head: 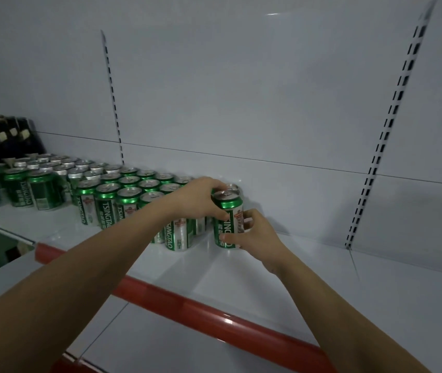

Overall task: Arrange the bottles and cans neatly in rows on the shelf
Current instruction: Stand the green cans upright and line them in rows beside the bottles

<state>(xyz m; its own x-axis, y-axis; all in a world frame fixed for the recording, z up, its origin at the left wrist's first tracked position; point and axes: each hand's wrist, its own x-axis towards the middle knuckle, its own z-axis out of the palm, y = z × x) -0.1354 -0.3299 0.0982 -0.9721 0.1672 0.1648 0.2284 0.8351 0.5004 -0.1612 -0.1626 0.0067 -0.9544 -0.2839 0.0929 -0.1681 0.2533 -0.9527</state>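
Two hands on one green can [228, 219] at the can block's right end, mid-shelf [322, 278]: left hand [198, 197] fingers curled round top, right hand [254, 235] pinching lower wall. Prob. full, heavyish, slick, rigid; grip sidewall w/ fingers.

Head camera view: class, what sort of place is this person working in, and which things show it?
Probably a shop or stockroom. A white metal shelf with a red front edge and slotted uprights holds rows of identical green cans. Both hands, left hand and right hand, hold one can.

White back panel [241, 90], slotted uprights [392, 111].
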